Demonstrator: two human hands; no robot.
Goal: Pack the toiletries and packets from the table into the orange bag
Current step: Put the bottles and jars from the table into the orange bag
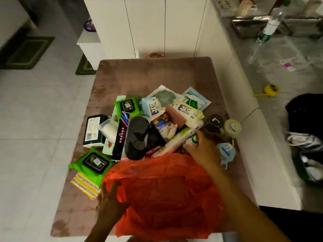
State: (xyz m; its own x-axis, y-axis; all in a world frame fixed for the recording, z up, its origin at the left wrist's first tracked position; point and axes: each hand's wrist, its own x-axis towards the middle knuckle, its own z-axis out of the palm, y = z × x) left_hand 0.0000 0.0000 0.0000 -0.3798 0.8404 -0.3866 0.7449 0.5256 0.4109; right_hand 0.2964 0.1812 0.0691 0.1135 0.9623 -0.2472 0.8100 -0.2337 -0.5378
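Observation:
An orange plastic bag (164,193) lies at the table's near edge. My left hand (109,198) grips its left rim. My right hand (203,151) reaches past the bag and closes on a small white item with a green mark (192,139). A heap of packets fills the middle of the table: two green wipes packs (127,105) (92,163), a black pouch (138,137), a baby wipes pack (187,112), a dark blue box (93,131) and a yellow packet (85,186).
The brown table (153,72) stands against white cabinets (157,27). A dark jar (214,125), a tape roll (231,128) and a light blue pack (226,151) sit at the right edge. A counter with a bottle (269,30) runs along the right.

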